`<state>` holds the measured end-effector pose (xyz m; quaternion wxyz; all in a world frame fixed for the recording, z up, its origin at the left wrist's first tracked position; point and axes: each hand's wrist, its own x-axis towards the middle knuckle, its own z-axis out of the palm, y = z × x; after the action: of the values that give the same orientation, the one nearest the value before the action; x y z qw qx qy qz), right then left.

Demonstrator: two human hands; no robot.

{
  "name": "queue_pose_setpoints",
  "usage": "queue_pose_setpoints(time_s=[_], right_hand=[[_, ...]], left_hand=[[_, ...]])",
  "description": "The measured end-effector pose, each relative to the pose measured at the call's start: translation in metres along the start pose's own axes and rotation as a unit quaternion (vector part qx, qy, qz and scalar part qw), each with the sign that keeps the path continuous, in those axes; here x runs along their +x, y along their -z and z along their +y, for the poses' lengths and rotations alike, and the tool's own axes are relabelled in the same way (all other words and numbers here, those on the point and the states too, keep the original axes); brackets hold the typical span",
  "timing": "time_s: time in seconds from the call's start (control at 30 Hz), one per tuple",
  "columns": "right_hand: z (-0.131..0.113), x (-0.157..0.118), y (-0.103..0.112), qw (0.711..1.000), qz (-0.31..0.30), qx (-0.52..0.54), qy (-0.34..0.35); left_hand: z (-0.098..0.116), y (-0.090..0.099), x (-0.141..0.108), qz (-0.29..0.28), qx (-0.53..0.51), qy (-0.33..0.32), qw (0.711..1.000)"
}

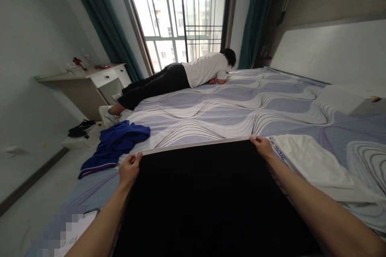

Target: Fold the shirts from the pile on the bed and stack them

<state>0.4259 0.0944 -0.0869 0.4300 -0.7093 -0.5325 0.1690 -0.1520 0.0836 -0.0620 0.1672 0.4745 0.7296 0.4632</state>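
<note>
A large black rectangular panel with a thin pale border (211,196) fills the lower middle of the view, over the bed. Whether it is cloth or a stiff sheet I cannot tell. My left hand (129,167) pinches its far left corner, fingers curled over the edge. At the far right corner, my right hand (262,147) grips the border between thumb and fingers. The far edge runs nearly straight between both hands. Beside my right hand lies a folded white garment (313,160) with blue lettering. A crumpled blue garment (120,140) lies beyond my left hand.
A person (199,70) lies face down across the far side of the patterned bed (235,108). A white box (352,98) sits at the right by the headboard (334,48). A desk (90,74) and black shoes (81,127) on a box stand left. A phone (80,229) lies near my left forearm.
</note>
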Motion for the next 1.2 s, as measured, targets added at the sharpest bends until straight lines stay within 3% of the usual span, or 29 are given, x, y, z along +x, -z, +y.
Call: queue_pose_setpoints(time_s=[0.2,0.27,0.33,0.4,0.43,0.47,0.53,0.6,0.67,0.73,0.87,0.97,1.1,1.2], right_hand=[[-0.001,0.018,-0.003,0.982,-0.039,-0.173,-0.064],[-0.014,0.019,0.000,0.975,-0.051,-0.194,-0.090],[-0.039,0.010,-0.002,0.972,-0.036,-0.213,-0.097],[-0.074,-0.014,-0.015,0.968,0.008,-0.248,-0.041],[-0.093,-0.033,-0.027,0.961,0.026,-0.275,0.021],[-0.110,-0.054,-0.042,0.953,0.011,-0.284,0.101],[-0.137,-0.098,-0.074,0.934,-0.071,-0.277,0.213],[-0.149,-0.129,-0.101,0.921,-0.161,-0.274,0.225],[-0.144,-0.138,-0.111,0.920,-0.199,-0.283,0.186],[-0.127,-0.124,-0.101,0.920,-0.200,-0.304,0.144],[-0.077,-0.080,-0.051,0.919,-0.168,-0.352,0.064],[-0.043,-0.064,-0.019,0.921,-0.155,-0.358,0.022],[-0.021,-0.067,0.003,0.928,-0.170,-0.332,0.012],[-0.018,-0.092,0.017,0.947,-0.146,-0.286,-0.014]], left_hand=[[-0.002,-0.003,0.021,-0.054,0.164,0.026,0.985],[0.010,-0.001,0.021,-0.085,0.206,0.053,0.973],[0.032,-0.005,0.009,-0.078,0.241,0.054,0.966],[0.060,-0.019,-0.019,-0.021,0.277,-0.027,0.960],[0.074,-0.031,-0.037,0.007,0.296,-0.109,0.949],[0.086,-0.045,-0.057,-0.006,0.294,-0.214,0.931],[0.104,-0.075,-0.093,-0.136,0.279,-0.362,0.879],[0.108,-0.098,-0.114,-0.241,0.301,-0.367,0.846],[0.099,-0.105,-0.115,-0.271,0.332,-0.323,0.844],[0.082,-0.093,-0.098,-0.251,0.362,-0.277,0.854],[0.037,-0.038,-0.053,-0.212,0.411,-0.200,0.864],[0.009,-0.002,-0.037,-0.206,0.411,-0.158,0.874],[0.000,0.023,-0.045,-0.203,0.347,-0.111,0.909],[-0.001,0.040,-0.073,-0.150,0.273,-0.066,0.948]])
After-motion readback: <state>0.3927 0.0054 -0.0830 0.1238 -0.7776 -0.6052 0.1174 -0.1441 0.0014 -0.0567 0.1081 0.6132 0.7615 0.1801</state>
